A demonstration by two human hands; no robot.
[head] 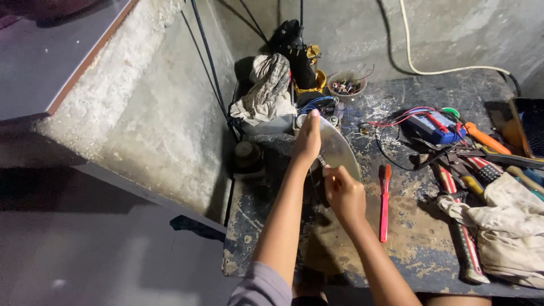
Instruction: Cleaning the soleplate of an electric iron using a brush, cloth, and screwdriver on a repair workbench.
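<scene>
My left hand [307,137] presses on the top left edge of a round grey metal disc [339,148] that stands tilted on the workbench [408,249]. My right hand [341,191] is closed on a small thin tool at the disc's lower edge; the tool's tip is hidden by my fingers. A dark object under the disc is mostly covered by my arms.
A red toothbrush [384,201] lies right of my right hand. A multimeter with red leads [433,126], an orange-handled screwdriver [486,140], pliers [464,238] and a rag [513,226] crowd the right side. A cloth [266,88], a drill [294,48] and a bowl of parts [345,85] sit behind.
</scene>
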